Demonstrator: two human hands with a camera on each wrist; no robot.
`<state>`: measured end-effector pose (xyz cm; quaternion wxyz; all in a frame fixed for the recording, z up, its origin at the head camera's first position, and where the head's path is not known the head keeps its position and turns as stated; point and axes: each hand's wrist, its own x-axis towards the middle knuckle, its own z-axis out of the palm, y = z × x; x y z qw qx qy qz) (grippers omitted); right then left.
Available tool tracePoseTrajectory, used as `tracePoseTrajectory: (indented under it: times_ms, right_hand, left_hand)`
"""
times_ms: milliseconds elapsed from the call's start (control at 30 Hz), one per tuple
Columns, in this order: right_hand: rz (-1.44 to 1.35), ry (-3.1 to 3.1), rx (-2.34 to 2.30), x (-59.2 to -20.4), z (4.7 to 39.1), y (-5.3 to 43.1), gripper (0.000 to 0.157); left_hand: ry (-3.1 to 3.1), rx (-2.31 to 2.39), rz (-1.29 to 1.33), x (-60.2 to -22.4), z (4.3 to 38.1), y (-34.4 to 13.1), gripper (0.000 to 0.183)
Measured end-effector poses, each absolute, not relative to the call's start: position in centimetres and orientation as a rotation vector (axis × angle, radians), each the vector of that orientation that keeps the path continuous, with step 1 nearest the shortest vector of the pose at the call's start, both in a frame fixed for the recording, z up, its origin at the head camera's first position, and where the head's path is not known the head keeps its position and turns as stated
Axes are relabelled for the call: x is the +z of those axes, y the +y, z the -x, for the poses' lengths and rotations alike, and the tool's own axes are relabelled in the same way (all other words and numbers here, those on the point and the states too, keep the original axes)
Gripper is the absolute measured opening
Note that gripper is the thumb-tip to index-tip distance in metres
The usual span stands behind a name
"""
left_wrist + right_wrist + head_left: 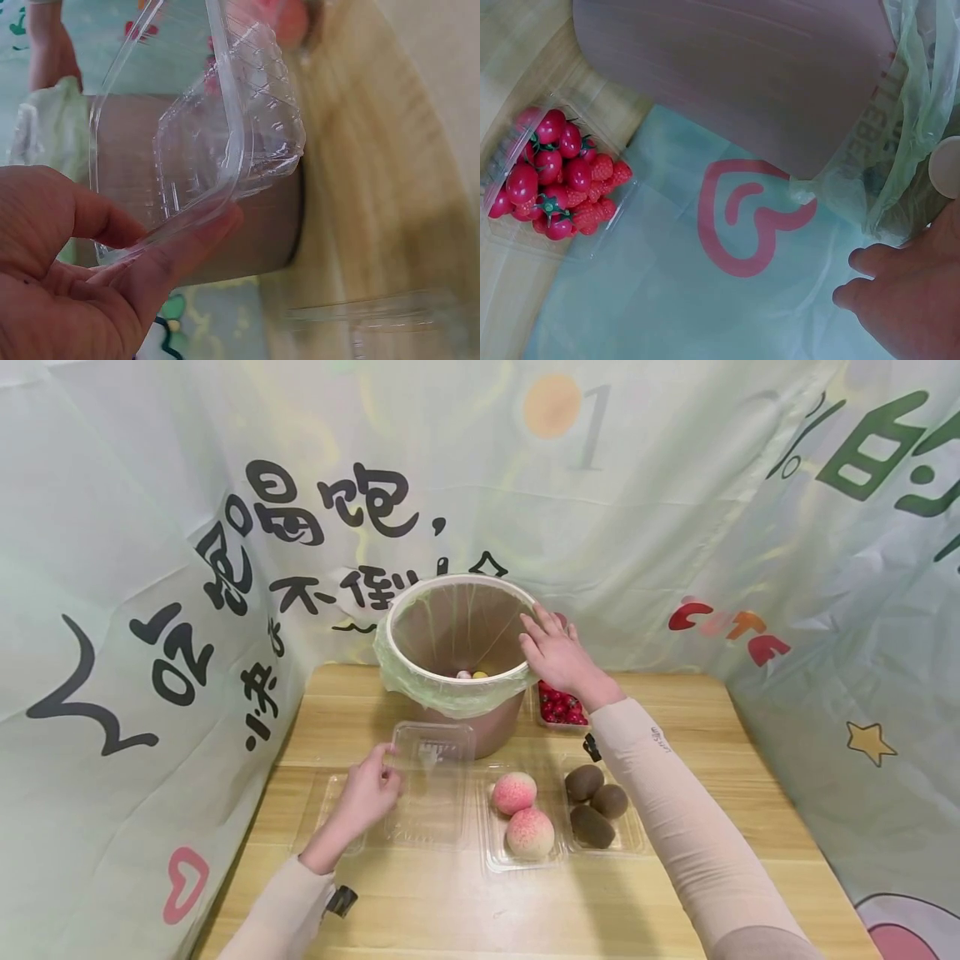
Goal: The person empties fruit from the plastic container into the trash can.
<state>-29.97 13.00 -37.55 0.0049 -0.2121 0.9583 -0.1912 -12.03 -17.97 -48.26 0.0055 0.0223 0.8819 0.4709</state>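
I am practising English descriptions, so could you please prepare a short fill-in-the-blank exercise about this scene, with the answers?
1. The ____ hand holds a clear plastic box.
2. The bin is lined with a pale ____ bag.
3. Beside the two peaches lie ____ brown kiwis.
4. The small tomatoes are ____ in colour.

Missing words: left; green; three; red.

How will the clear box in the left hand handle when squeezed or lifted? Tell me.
The clear box is probably light, since it looks empty and the left hand merely pinches it. Thin and see-through, it would likely flex if squeezed, though its ridged side may resist a little. Being shiny, it may slip.
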Motion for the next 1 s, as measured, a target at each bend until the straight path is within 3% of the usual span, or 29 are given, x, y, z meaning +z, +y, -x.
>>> tracePoseTrajectory:
  times_ms: [433,1000]
  right_hand:
    - [0.672,3.011,-0.599,-37.6,30.0,12.9,0.064]
    - [0.683,3.014,-0.628,-37.6,29.9,12.8,0.064]
  left_hand:
    - [2.77,1.391,0.017,-52.4,12.1,-18.2,0.047]
    - [2.768,1.265,0.085,-54.5,11.5,-18.1,0.054]
